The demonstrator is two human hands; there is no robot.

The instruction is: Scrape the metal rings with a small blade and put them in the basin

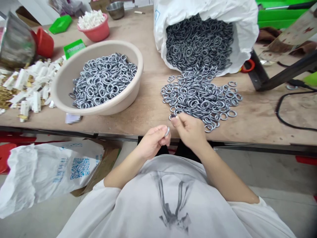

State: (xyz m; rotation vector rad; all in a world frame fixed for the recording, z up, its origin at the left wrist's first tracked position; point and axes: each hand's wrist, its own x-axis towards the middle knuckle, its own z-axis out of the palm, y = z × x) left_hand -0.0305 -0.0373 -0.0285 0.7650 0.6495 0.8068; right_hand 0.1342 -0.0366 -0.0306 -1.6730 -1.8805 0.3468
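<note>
My left hand (155,140) is closed in a pinch on a small grey metal ring (167,131), just off the table's front edge. Close beside it, my right hand (189,129) pinches another ring (171,117) between thumb and fingertips, partly hidden by the fingers. Right behind that hand spreads a loose pile of metal rings (198,97) on the wooden table. The pile runs back into the mouth of a white sack (244,49) lying on its side, full of darker-looking rings. To the left, a beige basin (133,56) holds a heap of the same rings.
White plastic pieces and brass-coloured parts (32,86) lie at the left. A pink bowl (99,31) of white pieces stands behind the basin. At the right are a black metal bracket (262,74) and a black cable (278,112). A printed white sack (49,172) lies below the table.
</note>
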